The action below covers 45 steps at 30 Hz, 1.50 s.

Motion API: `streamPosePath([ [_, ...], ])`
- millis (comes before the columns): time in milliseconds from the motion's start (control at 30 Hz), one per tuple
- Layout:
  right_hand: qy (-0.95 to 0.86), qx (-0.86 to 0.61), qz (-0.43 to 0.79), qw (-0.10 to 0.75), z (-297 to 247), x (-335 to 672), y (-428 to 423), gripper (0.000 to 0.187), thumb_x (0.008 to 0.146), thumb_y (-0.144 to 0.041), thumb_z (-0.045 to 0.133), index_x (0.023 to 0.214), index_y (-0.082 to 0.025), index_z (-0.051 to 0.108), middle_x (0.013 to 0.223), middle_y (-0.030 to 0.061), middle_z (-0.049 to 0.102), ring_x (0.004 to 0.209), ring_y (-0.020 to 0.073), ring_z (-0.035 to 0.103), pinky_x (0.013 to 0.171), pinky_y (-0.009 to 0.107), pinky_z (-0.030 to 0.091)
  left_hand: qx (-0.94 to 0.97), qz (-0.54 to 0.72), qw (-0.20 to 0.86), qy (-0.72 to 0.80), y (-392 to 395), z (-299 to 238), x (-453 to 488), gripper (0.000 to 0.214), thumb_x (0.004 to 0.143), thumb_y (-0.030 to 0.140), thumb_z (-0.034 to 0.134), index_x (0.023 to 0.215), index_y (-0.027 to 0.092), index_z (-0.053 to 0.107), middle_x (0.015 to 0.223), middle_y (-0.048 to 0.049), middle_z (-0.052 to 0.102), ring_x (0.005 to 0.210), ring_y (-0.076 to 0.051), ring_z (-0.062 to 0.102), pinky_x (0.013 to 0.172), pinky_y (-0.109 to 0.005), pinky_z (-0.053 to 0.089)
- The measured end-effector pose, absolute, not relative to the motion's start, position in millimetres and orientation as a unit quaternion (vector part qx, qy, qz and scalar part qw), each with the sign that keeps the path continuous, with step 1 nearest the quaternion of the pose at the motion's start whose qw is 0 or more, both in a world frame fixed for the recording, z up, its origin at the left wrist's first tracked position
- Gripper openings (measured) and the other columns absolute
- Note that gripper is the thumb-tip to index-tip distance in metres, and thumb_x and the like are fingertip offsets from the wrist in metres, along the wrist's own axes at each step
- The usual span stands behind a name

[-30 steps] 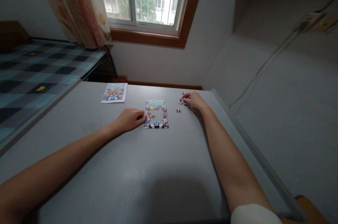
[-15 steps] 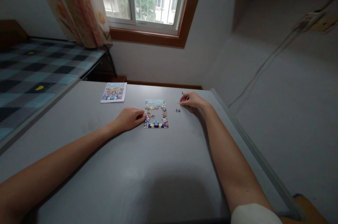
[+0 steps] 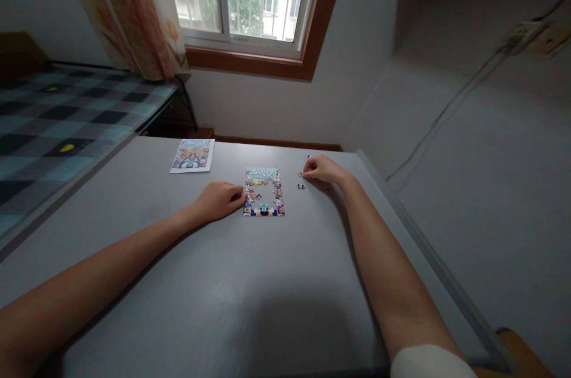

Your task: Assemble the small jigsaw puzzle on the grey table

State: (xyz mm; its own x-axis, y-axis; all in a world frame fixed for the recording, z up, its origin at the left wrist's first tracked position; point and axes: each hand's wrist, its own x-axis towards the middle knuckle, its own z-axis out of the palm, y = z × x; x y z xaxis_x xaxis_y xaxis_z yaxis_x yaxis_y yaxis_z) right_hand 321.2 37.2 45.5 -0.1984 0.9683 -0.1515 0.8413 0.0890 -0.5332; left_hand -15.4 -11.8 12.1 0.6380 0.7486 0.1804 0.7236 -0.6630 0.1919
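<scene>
A small, partly assembled jigsaw puzzle (image 3: 263, 173) lies on the grey table, its border filled and an uneven gap in the middle. One loose bit lies inside that gap. At the puzzle's left edge rests my left hand (image 3: 219, 198), fingers curled in, thumb side touching the border. My right hand (image 3: 322, 169) is over the loose pieces to the right, thumb and fingertips pinched together at a small puzzle piece (image 3: 300, 174), mostly covered by the fingers. Joined loose pieces (image 3: 301, 186) lie just below it; others are partly hidden under the hand.
A printed picture sheet (image 3: 191, 156) lies at the table's back left. The grey table (image 3: 200, 283) meets a wall on the right, where a cable (image 3: 439, 116) hangs from a socket. A bed with a checked cover (image 3: 84, 104) stands left, under a curtain and window.
My right hand has shifted slightly left and its fingertips have drawn closer together. My left hand and the puzzle have stayed in place.
</scene>
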Motion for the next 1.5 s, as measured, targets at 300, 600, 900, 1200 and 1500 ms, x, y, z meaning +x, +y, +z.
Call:
streamPosePath([
  [300,-0.747,-0.610,0.240,0.114,53,311,35,0.012,0.079,-0.019,0.063,0.079,-0.012,0.072,0.075,0.0061,0.070,0.063,0.0128,0.058,0.057,0.022,0.041,0.903,0.130,0.057,0.405,-14,16,-14,0.044,0.093,0.045,0.041,0.061,0.019,0.057,0.056,-0.0030,0.059,0.052,-0.013,0.047,0.054,-0.027,0.023],
  [600,-0.710,-0.676,0.136,0.140,50,339,39,0.015,0.076,-0.020,0.067,0.087,-0.012,0.075,0.079,0.0073,0.071,0.070,0.0156,0.061,0.061,0.022,0.042,0.904,0.126,0.057,0.404,-13,14,-15,0.044,0.093,0.044,0.041,0.062,0.019,0.057,0.058,-0.0032,0.060,0.053,-0.014,0.049,0.055,-0.027,0.024],
  [900,-0.724,-0.652,0.176,0.141,46,330,41,0.014,0.072,-0.021,0.073,0.083,-0.012,0.074,0.077,0.0058,0.070,0.067,0.0139,0.059,0.062,0.022,0.042,0.903,0.119,0.051,0.409,-13,15,-14,0.043,0.093,0.045,0.042,0.063,0.019,0.058,0.060,-0.0040,0.062,0.054,-0.015,0.051,0.055,-0.027,0.024],
  [1200,-0.741,-0.614,0.253,0.098,55,308,31,0.011,0.072,-0.024,0.072,0.075,-0.013,0.071,0.072,0.0041,0.067,0.063,0.0126,0.057,0.055,0.022,0.040,0.903,0.120,0.053,0.408,-13,14,-15,0.045,0.093,0.046,0.040,0.063,0.019,0.057,0.059,-0.0037,0.061,0.054,-0.014,0.050,0.055,-0.027,0.024],
  [1500,-0.744,-0.606,0.266,0.089,52,301,32,0.005,0.070,-0.017,0.071,0.071,-0.013,0.069,0.066,0.0023,0.064,0.059,0.0118,0.055,0.054,0.022,0.039,0.903,0.119,0.056,0.408,-13,14,-15,0.044,0.093,0.046,0.039,0.063,0.019,0.057,0.060,-0.0039,0.062,0.054,-0.015,0.051,0.055,-0.027,0.025],
])
